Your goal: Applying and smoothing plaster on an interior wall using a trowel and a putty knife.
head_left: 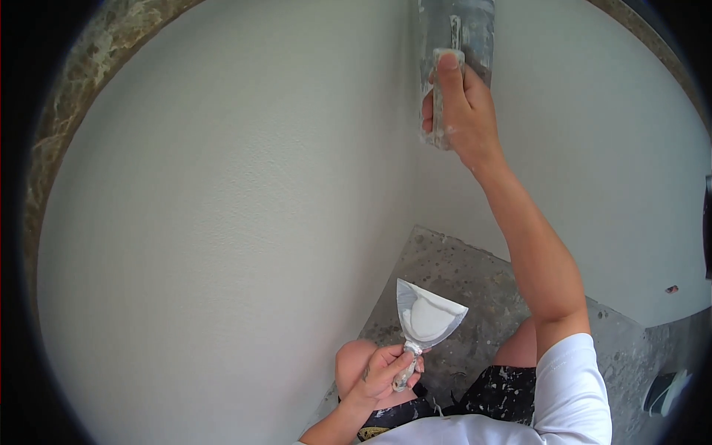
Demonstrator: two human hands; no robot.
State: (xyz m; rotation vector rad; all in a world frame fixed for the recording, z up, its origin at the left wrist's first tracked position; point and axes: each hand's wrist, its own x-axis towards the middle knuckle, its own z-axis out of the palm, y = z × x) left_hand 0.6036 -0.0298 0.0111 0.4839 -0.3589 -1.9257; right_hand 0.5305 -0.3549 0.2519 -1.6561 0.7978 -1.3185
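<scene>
My right hand (pixel 469 119) reaches up to the wall corner, closed round the handle of a plastering trowel (pixel 478 33). The trowel's grey, plaster-smeared blade lies against the right-hand wall (pixel 586 148), right beside the corner. Low in front of me, my left hand (pixel 387 371) grips the handle of a putty knife (pixel 406 300). Its wide metal blade points upward and carries a mound of white plaster (pixel 430 317). The left-hand wall (pixel 215 245) is pale and mostly smooth, with a faintly rough patch near its middle.
A brown marbled stone edge (pixel 74 96) runs along the upper left. The grey concrete floor (pixel 475 274) below is spotted with plaster. My bent knees are close to the left wall. A dark shoe (pixel 666 393) shows at the lower right, and a small reddish hole (pixel 672 289) marks the right wall.
</scene>
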